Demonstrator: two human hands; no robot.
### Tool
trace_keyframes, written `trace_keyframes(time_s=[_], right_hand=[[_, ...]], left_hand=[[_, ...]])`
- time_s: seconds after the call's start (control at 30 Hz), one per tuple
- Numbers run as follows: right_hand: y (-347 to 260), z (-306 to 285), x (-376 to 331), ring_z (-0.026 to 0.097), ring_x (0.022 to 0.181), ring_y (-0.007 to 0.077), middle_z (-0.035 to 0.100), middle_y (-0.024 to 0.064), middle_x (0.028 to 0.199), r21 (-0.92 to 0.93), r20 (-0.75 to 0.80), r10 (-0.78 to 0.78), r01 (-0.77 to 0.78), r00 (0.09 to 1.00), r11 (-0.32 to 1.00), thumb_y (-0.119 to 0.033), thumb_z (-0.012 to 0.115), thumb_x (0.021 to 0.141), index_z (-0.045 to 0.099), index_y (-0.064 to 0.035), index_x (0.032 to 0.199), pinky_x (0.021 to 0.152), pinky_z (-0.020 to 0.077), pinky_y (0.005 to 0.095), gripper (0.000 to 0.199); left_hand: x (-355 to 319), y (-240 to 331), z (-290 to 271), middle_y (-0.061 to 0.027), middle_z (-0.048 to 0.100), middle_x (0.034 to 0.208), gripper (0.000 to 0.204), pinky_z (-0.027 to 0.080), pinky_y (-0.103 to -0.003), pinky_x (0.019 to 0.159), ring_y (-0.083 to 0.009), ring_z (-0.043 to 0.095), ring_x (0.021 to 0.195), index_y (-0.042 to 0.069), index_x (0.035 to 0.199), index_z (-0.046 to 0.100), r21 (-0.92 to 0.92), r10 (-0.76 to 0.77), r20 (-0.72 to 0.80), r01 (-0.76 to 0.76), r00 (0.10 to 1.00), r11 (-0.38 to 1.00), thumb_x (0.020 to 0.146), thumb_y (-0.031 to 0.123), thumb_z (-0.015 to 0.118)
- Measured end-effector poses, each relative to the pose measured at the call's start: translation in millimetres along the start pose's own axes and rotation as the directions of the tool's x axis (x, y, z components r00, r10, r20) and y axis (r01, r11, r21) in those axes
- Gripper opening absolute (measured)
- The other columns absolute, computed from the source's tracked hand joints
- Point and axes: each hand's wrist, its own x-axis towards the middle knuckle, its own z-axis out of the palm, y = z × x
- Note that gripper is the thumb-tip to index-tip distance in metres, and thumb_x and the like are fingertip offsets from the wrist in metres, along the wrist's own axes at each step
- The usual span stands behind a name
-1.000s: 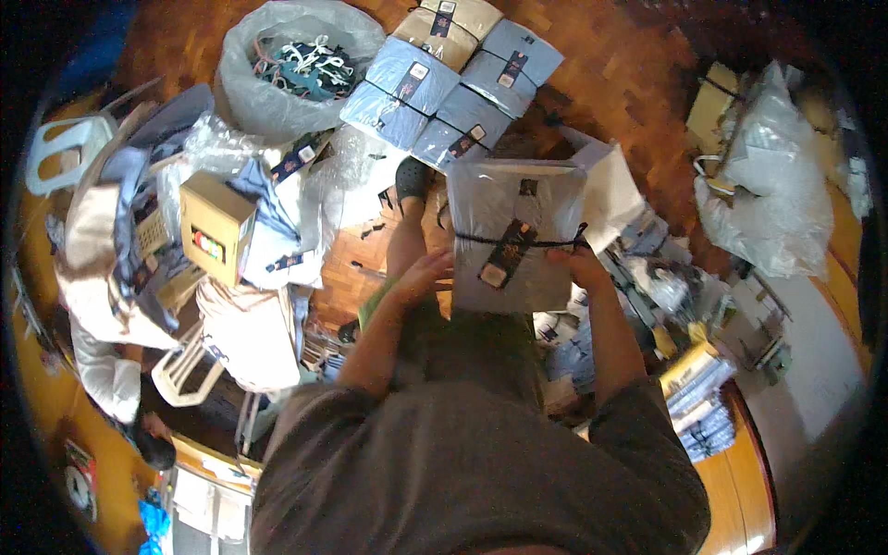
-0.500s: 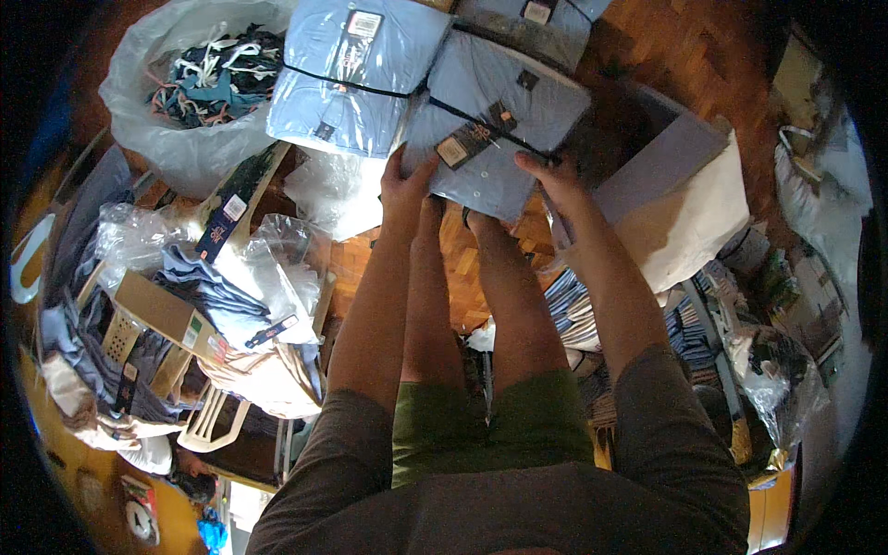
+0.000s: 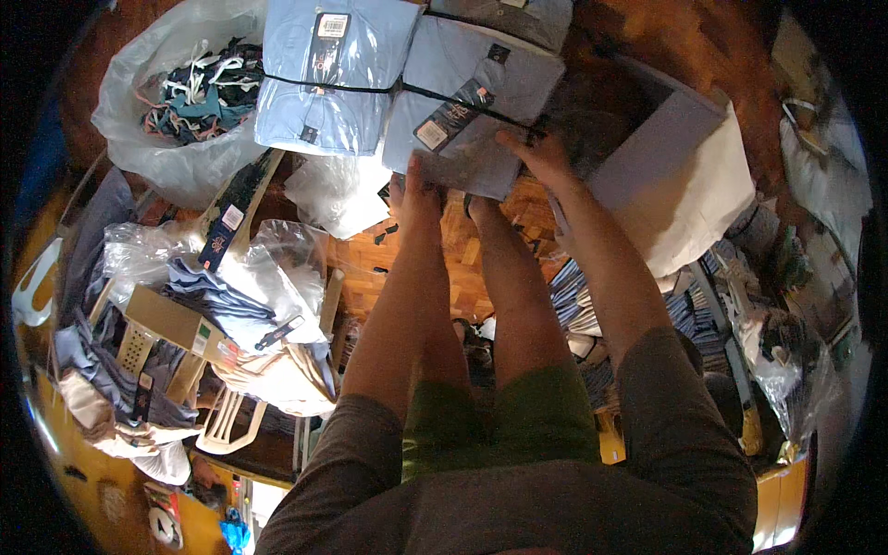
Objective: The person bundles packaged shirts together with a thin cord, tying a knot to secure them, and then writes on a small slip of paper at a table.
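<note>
Blue wrapped bundle (image 3: 490,137) has both hands (image 3: 416,192) (image 3: 546,159) at its edges; whether they grip, I cannot tell.

Two hands: one left hand (image 3: 413,192), one right hand (image 3: 548,161). Three wrapped garment packs in view: one light-blue pack (image 3: 356,120), one grey-blue pack (image 3: 499,88), one darker grey pack (image 3: 532,23), cut off. Two black straps (image 3: 361,90) across the nearer packs, one each; two long dark tags (image 3: 453,118) on them, likewise one each. One translucent bag (image 3: 162,176) of tangled scraps (image 3: 203,97). One small cardboard box (image 3: 157,319); at least three more dark tags (image 3: 220,238) in the heap (image 3: 287,379) at left. Garments there too overlapped to count.
</note>
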Motion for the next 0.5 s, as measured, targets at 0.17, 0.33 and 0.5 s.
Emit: trace_keyframes(time_s=[0.17, 0.33, 0.5], right_hand=[[-25, -7, -44, 0.068, 0.109, 0.0302, 0.072, 0.0181, 0.121, 0.079, 0.118, -0.009, 0.0, 0.993, 0.997, -0.059, 0.073, 0.089, 0.067, 0.0024, 0.126, 0.095, 0.052, 0.0414, 0.072], [19, 10, -128, 0.07, 0.093, 0.0286, 0.074, 0.0144, 0.099, 0.008, -0.204, -0.267, 0.275, 0.942, 0.962, -0.042, 0.068, 0.096, 0.072, -0.0035, 0.112, 0.088, 0.0539, 0.0407, 0.042], [-27, 16, -311, 0.068, 0.086, 0.0268, 0.071, 0.0106, 0.092, 0.142, -0.464, -0.119, 0.206, 0.878, 0.968, -0.027, 0.068, 0.092, 0.072, -0.0081, 0.1, 0.083, 0.0533, 0.0445, 0.021]], left_hand=[[-62, 48, -4, -0.0158, 0.067, 0.123, 0.06, 0.056, -0.038, 0.088, -0.0274, 0.068, 0.106, 0.001, 0.139, 0.053, 0.896, -0.115, 0.282, -0.219, 0.953, 0.385, 0.095, 0.037, 0.073], [-166, 113, 18, -0.0126, 0.069, 0.116, 0.06, 0.054, -0.036, 0.087, -0.0235, 0.067, 0.102, -0.002, 0.132, 0.057, 0.875, -0.111, 0.456, -0.467, 0.883, -0.129, 0.095, 0.044, 0.069], [-264, 179, -9, -0.022, 0.066, 0.126, 0.044, 0.048, -0.045, 0.102, -0.0339, 0.062, 0.119, -0.001, 0.132, 0.061, 0.74, -0.097, 0.673, -0.666, 0.733, 0.096, 0.099, 0.027, 0.067]])
